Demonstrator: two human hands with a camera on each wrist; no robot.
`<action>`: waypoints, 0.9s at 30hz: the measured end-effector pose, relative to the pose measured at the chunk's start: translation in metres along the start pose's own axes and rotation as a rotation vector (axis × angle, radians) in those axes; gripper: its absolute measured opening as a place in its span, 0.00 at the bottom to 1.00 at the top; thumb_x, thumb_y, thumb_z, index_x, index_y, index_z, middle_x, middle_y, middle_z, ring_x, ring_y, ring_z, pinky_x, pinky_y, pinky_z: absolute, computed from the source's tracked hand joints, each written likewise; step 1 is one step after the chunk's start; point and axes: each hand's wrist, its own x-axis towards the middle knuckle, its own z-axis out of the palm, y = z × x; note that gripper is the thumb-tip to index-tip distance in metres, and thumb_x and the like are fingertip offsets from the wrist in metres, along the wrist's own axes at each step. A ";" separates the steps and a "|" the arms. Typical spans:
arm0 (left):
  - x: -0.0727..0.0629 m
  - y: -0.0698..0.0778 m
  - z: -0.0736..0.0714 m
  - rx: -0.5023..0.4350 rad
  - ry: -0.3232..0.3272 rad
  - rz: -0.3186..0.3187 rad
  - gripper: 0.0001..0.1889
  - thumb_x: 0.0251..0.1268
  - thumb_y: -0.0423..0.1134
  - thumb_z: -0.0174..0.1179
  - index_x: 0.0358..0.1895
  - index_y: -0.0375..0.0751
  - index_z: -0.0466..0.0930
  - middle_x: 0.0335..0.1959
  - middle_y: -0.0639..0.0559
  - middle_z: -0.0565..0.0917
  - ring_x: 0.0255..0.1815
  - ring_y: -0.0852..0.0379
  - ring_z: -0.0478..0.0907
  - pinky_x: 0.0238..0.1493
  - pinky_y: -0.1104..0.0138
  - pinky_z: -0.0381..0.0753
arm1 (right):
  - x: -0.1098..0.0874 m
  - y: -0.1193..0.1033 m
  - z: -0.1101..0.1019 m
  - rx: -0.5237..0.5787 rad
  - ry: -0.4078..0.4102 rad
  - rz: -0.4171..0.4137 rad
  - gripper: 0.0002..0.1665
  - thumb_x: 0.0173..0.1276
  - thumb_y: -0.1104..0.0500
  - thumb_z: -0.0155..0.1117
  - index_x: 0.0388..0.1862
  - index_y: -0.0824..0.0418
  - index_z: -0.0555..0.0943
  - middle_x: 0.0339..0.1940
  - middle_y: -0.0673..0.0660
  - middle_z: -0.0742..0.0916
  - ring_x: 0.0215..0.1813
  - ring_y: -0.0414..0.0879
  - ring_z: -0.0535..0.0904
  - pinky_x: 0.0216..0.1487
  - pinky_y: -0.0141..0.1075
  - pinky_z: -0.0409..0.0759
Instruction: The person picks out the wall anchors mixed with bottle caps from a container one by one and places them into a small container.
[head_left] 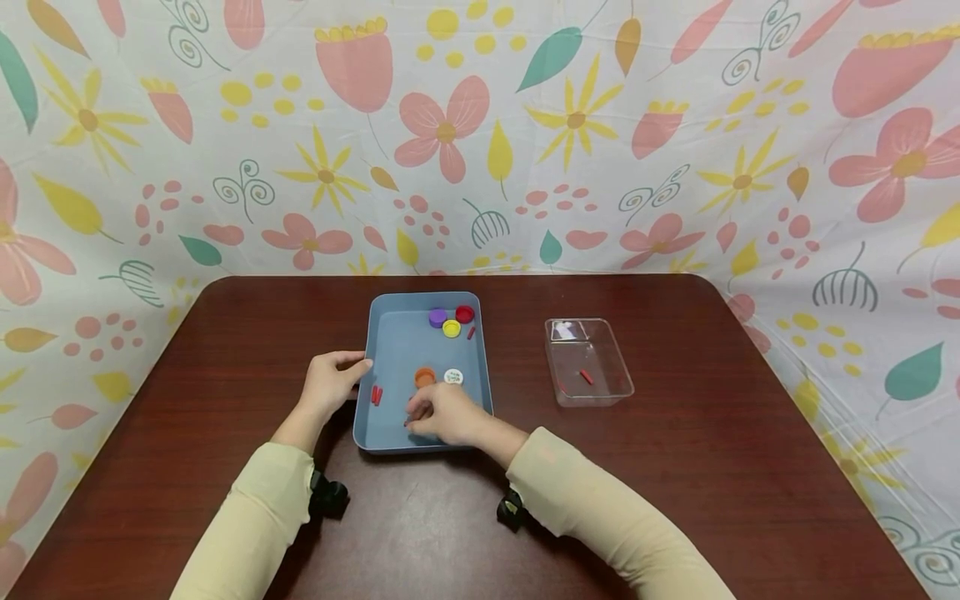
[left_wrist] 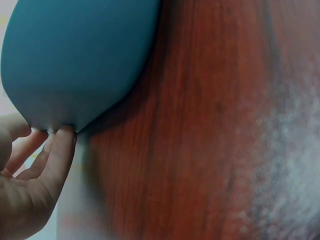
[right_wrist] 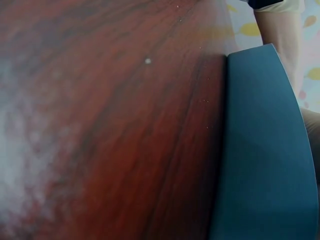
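Observation:
A blue-grey tray (head_left: 405, 333) lies on the table. My left hand (head_left: 328, 383) grips its left side, thumb at the rim; the left wrist view shows the fingertips (left_wrist: 65, 137) against the tray wall. Over the tray's near part, my right hand (head_left: 446, 414) has thumb and fingers curled together, pinching a small red stick (head_left: 407, 423), mostly hidden. Just beyond it are an orange lid (head_left: 424, 377) and a white printed disc (head_left: 453, 377). Short red sticks (head_left: 377, 395) lie by the left wall. In the right wrist view the tray wall (right_wrist: 265, 150) mostly hides that hand.
Purple (head_left: 438, 317), yellow (head_left: 452, 328) and red lids (head_left: 465, 314) sit in the tray's far right corner, near another red stick (head_left: 471, 332). A clear plastic box (head_left: 606, 397) with red sticks (head_left: 587, 377) stands right of the tray. A patterned cloth (head_left: 480, 167) hangs behind the table.

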 end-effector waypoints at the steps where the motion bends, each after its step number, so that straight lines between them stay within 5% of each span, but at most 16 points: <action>1: 0.000 0.000 0.000 0.001 -0.001 0.001 0.22 0.68 0.40 0.56 0.61 0.31 0.73 0.61 0.33 0.74 0.49 0.44 0.81 0.42 0.59 0.86 | 0.000 0.000 0.000 -0.013 -0.001 -0.004 0.10 0.57 0.64 0.70 0.38 0.66 0.84 0.34 0.56 0.88 0.36 0.42 0.84 0.36 0.23 0.79; 27: 0.001 -0.003 0.001 0.002 0.012 0.015 0.22 0.68 0.39 0.56 0.60 0.31 0.74 0.60 0.33 0.74 0.43 0.50 0.83 0.41 0.59 0.86 | 0.002 -0.004 0.004 -0.167 -0.017 0.026 0.04 0.55 0.67 0.68 0.27 0.58 0.86 0.23 0.48 0.86 0.26 0.31 0.76 0.28 0.21 0.75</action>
